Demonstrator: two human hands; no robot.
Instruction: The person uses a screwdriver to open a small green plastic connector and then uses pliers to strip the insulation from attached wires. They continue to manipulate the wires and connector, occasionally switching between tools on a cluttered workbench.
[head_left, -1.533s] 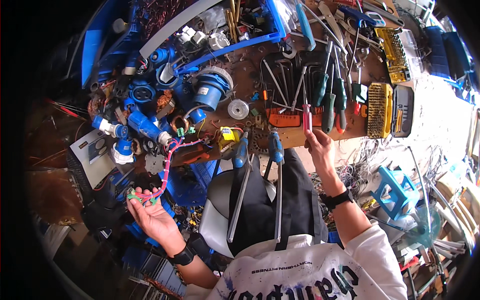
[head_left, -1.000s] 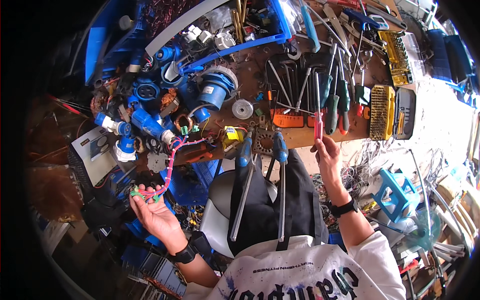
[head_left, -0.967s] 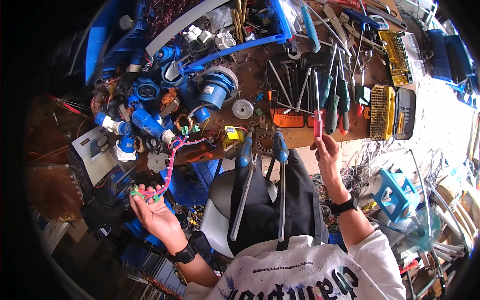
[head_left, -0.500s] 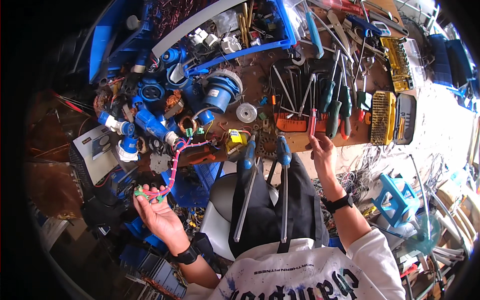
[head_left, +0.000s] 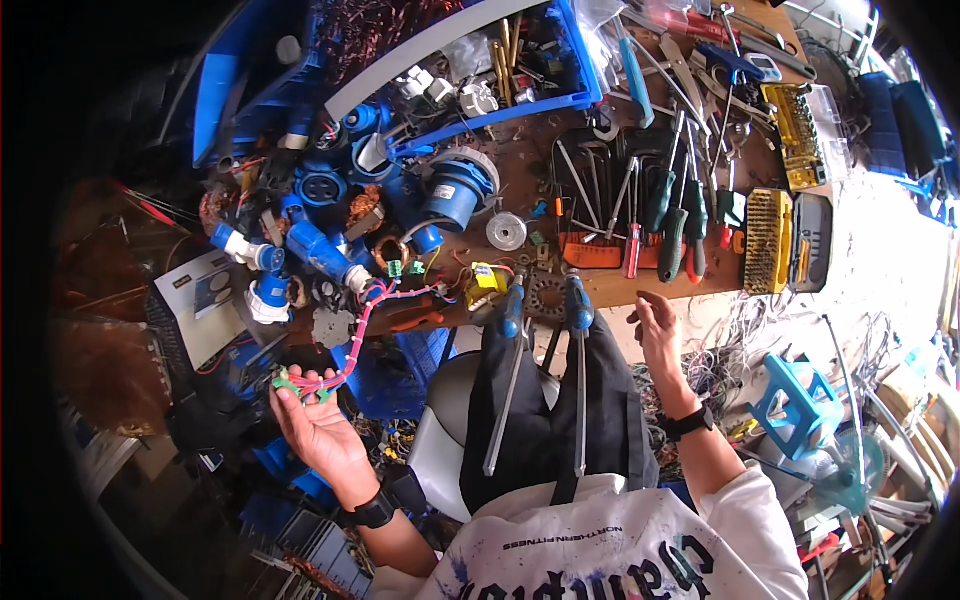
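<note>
My left hand (head_left: 325,430) is closed around the green connector end of a pink-and-red wiring harness (head_left: 358,335). The harness runs up to the bench, where more green connectors (head_left: 405,268) and a yellow-wrapped part (head_left: 487,282) lie near it. My right hand (head_left: 658,335) hangs just off the bench's front edge, empty, fingers loosely bent and apart. Beyond its fingertips a red-handled screwdriver (head_left: 632,250) lies on the bench. Two long screwdrivers with blue handles, a left one (head_left: 512,310) and a right one (head_left: 579,305), stretch from the bench edge over my legs.
Blue industrial plugs (head_left: 320,250) and a spool (head_left: 507,231) crowd the bench's left. A blue bin (head_left: 575,60) of parts stands behind. Green-handled screwdrivers (head_left: 673,245) and a yellow bit case (head_left: 767,240) lie at right. A blue stool (head_left: 795,400) stands beyond my right arm.
My right hand has let go of the red-handled screwdriver and drawn back toward me, off the bench edge. The view has shifted slightly. My left hand still holds the harness.
</note>
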